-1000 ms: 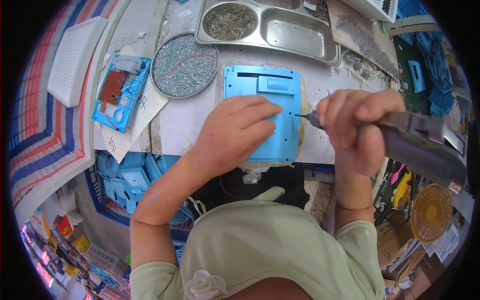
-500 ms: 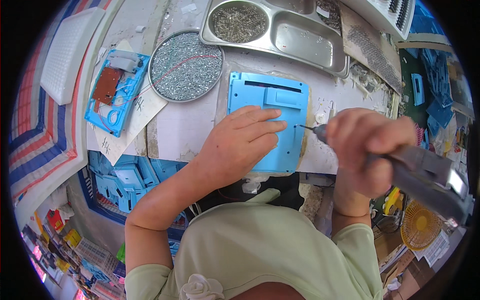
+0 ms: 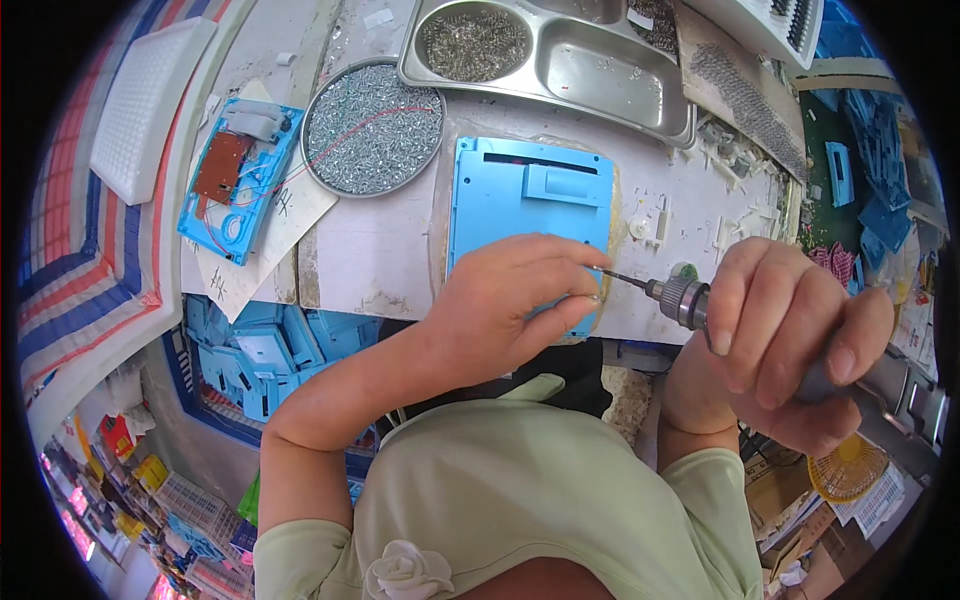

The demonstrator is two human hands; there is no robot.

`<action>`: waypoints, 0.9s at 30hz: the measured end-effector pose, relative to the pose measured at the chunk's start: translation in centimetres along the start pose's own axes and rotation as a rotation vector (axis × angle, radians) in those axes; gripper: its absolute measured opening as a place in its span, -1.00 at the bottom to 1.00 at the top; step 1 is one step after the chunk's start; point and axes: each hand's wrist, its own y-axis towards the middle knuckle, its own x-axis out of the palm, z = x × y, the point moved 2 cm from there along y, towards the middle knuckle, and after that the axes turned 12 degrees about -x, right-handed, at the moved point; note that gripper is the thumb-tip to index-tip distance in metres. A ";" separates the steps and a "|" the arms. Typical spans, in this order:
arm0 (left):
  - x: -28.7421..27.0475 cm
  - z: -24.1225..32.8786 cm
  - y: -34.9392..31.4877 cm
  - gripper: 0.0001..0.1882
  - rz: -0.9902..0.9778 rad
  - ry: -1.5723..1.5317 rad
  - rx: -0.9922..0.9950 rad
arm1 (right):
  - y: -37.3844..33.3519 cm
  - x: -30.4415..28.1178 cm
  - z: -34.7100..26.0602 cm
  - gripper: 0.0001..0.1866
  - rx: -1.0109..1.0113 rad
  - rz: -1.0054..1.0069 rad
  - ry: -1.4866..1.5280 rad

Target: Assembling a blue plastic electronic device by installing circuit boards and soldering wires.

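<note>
A light blue plastic housing (image 3: 485, 212) lies on the bench in front of me, with a raised block and a dark slot near its far edge. My left hand (image 3: 505, 300) rests over its near half, fingertips drawn together at the right edge. Whatever they pinch is too small to make out. In my right hand (image 3: 790, 335), fingers wrapped around it, is an electric screwdriver (image 3: 686, 302) with a grey knurled collar. Its thin bit points left and ends right at my left fingertips.
A round dish (image 3: 375, 194) of silvery screws (image 3: 372, 125) stands beyond the housing to the left. Behind is a metal compartment tray (image 3: 610, 112) with small parts. At left lies another blue housing (image 3: 215, 235) with a brown board and red wires. Blue parts (image 3: 265, 352) fill a crate below.
The screwdriver has drawn back to the right, its bit leaving the housing's surface. My left hand has shifted right, bringing its fingertips together at the bit's tip.
</note>
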 end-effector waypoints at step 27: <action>0.5 -0.4 -0.8 -0.76 0.208 0.300 0.340 | -0.1 1.4 -0.3 -0.64 0.078 0.007 0.018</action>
